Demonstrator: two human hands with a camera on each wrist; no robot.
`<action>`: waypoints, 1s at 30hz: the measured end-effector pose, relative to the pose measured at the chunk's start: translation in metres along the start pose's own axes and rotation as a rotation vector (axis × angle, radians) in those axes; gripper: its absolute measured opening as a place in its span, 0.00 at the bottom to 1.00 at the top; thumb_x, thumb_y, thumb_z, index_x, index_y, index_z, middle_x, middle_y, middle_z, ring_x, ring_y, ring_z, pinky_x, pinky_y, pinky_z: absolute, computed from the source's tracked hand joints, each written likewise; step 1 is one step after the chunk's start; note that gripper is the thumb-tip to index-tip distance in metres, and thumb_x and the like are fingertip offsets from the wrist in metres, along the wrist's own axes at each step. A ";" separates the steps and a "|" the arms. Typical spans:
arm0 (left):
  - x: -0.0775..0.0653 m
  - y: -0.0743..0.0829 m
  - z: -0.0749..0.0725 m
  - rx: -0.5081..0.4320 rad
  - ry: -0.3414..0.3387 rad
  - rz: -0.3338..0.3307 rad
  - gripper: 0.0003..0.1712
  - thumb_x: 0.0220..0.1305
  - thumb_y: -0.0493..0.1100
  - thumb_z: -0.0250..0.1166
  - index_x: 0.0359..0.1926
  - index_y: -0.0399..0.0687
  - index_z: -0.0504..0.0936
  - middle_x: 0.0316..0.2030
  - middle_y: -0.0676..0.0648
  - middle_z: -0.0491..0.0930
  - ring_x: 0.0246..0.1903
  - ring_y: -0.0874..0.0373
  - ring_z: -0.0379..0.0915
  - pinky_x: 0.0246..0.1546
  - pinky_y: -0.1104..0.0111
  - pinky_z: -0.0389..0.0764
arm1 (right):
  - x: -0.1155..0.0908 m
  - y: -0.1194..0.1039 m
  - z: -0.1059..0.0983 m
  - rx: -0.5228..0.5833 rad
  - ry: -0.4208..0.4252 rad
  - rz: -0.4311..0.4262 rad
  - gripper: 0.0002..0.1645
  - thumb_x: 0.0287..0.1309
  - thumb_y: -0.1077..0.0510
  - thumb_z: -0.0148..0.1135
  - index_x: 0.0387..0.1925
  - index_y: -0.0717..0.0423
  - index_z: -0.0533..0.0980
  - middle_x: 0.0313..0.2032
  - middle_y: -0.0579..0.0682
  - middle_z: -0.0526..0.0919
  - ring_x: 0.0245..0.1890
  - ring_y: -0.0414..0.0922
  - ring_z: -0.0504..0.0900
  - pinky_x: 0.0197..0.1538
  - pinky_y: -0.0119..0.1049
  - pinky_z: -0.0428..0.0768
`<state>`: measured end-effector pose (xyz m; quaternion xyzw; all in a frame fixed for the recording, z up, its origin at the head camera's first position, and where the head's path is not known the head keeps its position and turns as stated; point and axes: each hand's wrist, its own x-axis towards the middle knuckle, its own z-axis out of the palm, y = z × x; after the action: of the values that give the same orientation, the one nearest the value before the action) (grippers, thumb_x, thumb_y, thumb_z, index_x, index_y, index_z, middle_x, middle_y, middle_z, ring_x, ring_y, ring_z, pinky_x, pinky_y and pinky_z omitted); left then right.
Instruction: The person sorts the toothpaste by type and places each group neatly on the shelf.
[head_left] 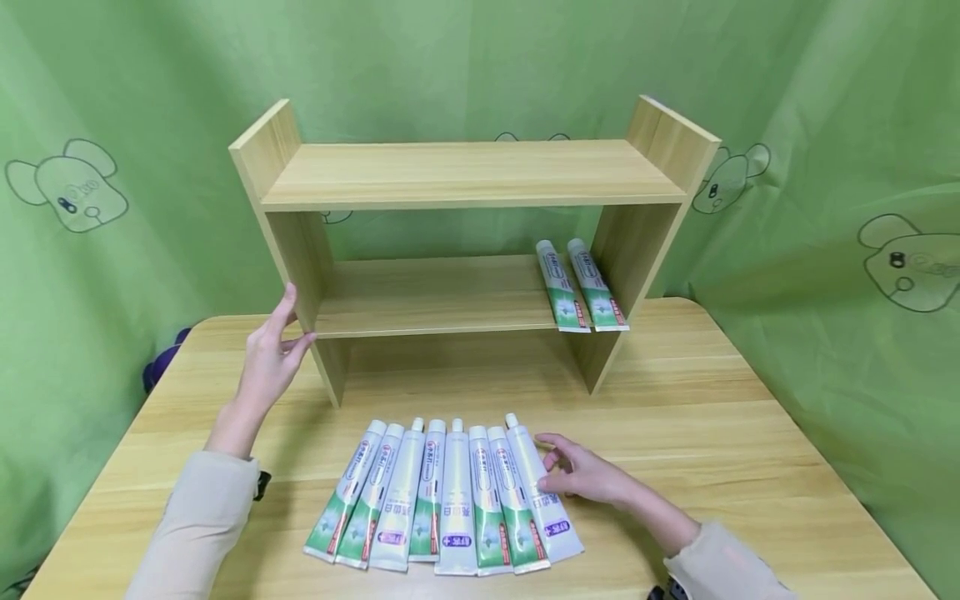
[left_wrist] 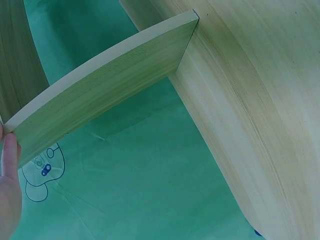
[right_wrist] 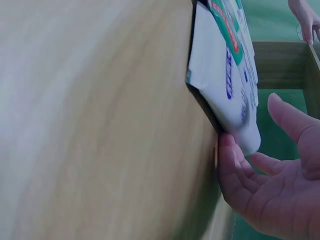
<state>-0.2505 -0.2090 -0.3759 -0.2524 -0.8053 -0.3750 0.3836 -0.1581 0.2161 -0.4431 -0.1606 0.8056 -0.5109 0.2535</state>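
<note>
A row of several toothpaste tubes [head_left: 457, 500] lies on the table, some green and white, others white with purple print. Beside the rightmost white tube [head_left: 528, 454] is my right hand [head_left: 588, 475], its fingers loosely bent. In the right wrist view, fingertips [right_wrist: 227, 142] meet that tube's [right_wrist: 217, 65] end while the thumb stands apart. My left hand [head_left: 273, 350] touches the front edge of the wooden shelf's [head_left: 465, 202] left side panel with thumb and extended forefinger. Only a small part of that hand [left_wrist: 10, 185] shows in the left wrist view.
Two green and white toothpaste tubes [head_left: 564, 287] lie side by side at the right end of the middle board [head_left: 435, 292]. The shelf stands on a wooden table [head_left: 675, 400]. Green curtains [head_left: 465, 67] printed with cartoon heads hang behind and at the sides.
</note>
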 end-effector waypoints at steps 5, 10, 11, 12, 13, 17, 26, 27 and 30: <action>0.001 0.001 -0.001 0.015 -0.008 -0.012 0.49 0.44 0.17 0.61 0.67 0.42 0.55 0.56 0.28 0.65 0.43 0.34 0.74 0.36 0.71 0.83 | 0.003 0.001 0.006 -0.008 0.030 -0.011 0.46 0.49 0.63 0.64 0.64 0.73 0.50 0.37 0.60 0.70 0.30 0.44 0.72 0.30 0.28 0.80; 0.000 0.002 -0.001 0.013 -0.012 -0.016 0.47 0.45 0.18 0.61 0.67 0.41 0.55 0.56 0.28 0.65 0.44 0.34 0.74 0.36 0.69 0.84 | 0.005 0.003 0.011 -0.026 0.071 -0.012 0.47 0.46 0.65 0.65 0.64 0.73 0.50 0.35 0.58 0.69 0.28 0.44 0.74 0.28 0.29 0.82; 0.000 0.002 -0.001 0.011 -0.014 -0.018 0.47 0.46 0.18 0.61 0.67 0.41 0.55 0.56 0.28 0.65 0.44 0.34 0.74 0.36 0.68 0.84 | 0.005 0.003 0.012 -0.027 0.079 -0.012 0.47 0.46 0.65 0.65 0.63 0.74 0.50 0.34 0.58 0.70 0.27 0.44 0.74 0.28 0.29 0.82; 0.000 0.002 -0.001 0.010 -0.016 -0.020 0.47 0.46 0.19 0.61 0.67 0.41 0.55 0.56 0.28 0.65 0.44 0.34 0.74 0.36 0.67 0.84 | 0.005 0.002 0.013 -0.032 0.088 -0.011 0.48 0.45 0.65 0.65 0.63 0.74 0.50 0.34 0.58 0.70 0.27 0.44 0.74 0.27 0.29 0.82; 0.000 0.002 -0.001 0.009 -0.017 -0.022 0.46 0.47 0.19 0.61 0.67 0.42 0.55 0.57 0.28 0.65 0.44 0.34 0.73 0.36 0.65 0.84 | 0.004 0.002 0.014 -0.038 0.097 -0.012 0.48 0.45 0.66 0.66 0.63 0.74 0.50 0.34 0.58 0.70 0.27 0.43 0.74 0.27 0.29 0.82; -0.001 0.001 -0.001 0.007 -0.019 -0.020 0.47 0.46 0.18 0.61 0.67 0.43 0.54 0.56 0.27 0.65 0.44 0.33 0.73 0.34 0.61 0.84 | 0.004 0.000 0.017 -0.067 0.130 -0.006 0.48 0.43 0.66 0.66 0.63 0.72 0.52 0.33 0.56 0.69 0.26 0.43 0.72 0.25 0.28 0.81; -0.001 0.002 -0.001 0.018 -0.020 -0.020 0.48 0.46 0.18 0.61 0.67 0.44 0.54 0.56 0.27 0.65 0.44 0.34 0.73 0.35 0.62 0.84 | 0.004 0.002 0.020 -0.132 0.163 -0.037 0.48 0.40 0.64 0.68 0.62 0.72 0.55 0.30 0.54 0.68 0.26 0.42 0.68 0.26 0.26 0.77; -0.001 0.002 -0.001 0.019 -0.020 -0.020 0.48 0.46 0.18 0.61 0.67 0.43 0.54 0.56 0.27 0.66 0.44 0.34 0.74 0.35 0.63 0.84 | 0.004 0.002 0.020 -0.146 0.159 -0.064 0.47 0.41 0.63 0.67 0.61 0.73 0.55 0.30 0.53 0.68 0.26 0.41 0.68 0.25 0.26 0.77; -0.001 0.002 -0.001 0.020 -0.017 -0.018 0.49 0.45 0.17 0.61 0.67 0.43 0.54 0.56 0.27 0.66 0.44 0.34 0.74 0.35 0.64 0.84 | 0.003 0.002 0.021 -0.150 0.163 -0.072 0.47 0.41 0.61 0.68 0.61 0.73 0.55 0.29 0.52 0.68 0.26 0.41 0.69 0.26 0.28 0.78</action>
<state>-0.2481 -0.2080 -0.3752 -0.2448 -0.8144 -0.3682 0.3757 -0.1488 0.2002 -0.4529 -0.1660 0.8531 -0.4694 0.1560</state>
